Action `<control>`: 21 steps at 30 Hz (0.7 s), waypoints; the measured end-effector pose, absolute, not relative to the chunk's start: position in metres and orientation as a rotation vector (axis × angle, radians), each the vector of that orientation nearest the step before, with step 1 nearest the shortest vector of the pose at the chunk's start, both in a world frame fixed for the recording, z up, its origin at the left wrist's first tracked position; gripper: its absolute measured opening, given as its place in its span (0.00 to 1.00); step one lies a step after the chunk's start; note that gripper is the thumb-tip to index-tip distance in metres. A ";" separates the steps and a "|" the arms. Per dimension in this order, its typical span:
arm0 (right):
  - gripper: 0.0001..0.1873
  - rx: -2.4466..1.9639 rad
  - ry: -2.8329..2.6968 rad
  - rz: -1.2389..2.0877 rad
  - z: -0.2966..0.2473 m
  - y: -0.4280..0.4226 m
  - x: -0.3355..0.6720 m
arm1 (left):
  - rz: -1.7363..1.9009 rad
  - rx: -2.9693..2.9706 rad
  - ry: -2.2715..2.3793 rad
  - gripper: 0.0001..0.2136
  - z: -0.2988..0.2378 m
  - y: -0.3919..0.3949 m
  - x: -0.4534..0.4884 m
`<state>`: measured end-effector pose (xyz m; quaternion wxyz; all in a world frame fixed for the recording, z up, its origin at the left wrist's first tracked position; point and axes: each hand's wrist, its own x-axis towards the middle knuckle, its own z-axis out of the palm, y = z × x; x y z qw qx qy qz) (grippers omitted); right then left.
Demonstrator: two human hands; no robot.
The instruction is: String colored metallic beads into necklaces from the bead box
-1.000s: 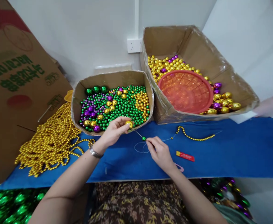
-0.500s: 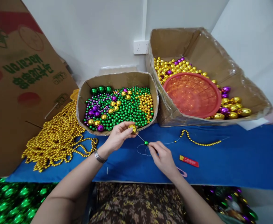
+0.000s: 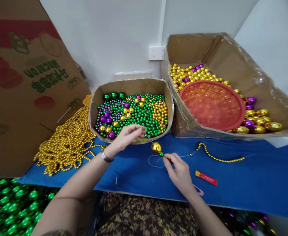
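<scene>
My right hand (image 3: 179, 172) pinches a thin needle or thread just below a small green bead (image 3: 161, 154). A large gold bead (image 3: 156, 147) sits on the needle right above the green one. My left hand (image 3: 127, 135) hovers over the front rim of the small cardboard box (image 3: 131, 86) of green, gold and purple beads, fingers loosely curled near the needle's upper tip; I cannot make out anything in them. The thread loops on the blue cloth (image 3: 244, 183) and runs right to a short strand of small gold beads (image 3: 217, 157).
A heap of gold bead strands (image 3: 67, 144) lies at the left beside a leaning printed carton (image 3: 23, 91). A big box (image 3: 232, 65) at the back right holds gold and purple balls and an orange basket (image 3: 212, 105). A red lighter (image 3: 206, 178) lies near my right hand. Green beads (image 3: 11, 206) lie below left.
The large gold bead has left my left hand's fingers and slid down the needle to rest against the green bead. The camera has shifted left, so everything sits further right.
</scene>
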<state>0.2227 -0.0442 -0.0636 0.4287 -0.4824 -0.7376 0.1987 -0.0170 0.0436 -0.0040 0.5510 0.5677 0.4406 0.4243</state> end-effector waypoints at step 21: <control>0.08 -1.191 -1.839 0.489 -0.060 -0.042 0.212 | 0.969 1.642 1.900 0.08 -0.002 0.148 -0.100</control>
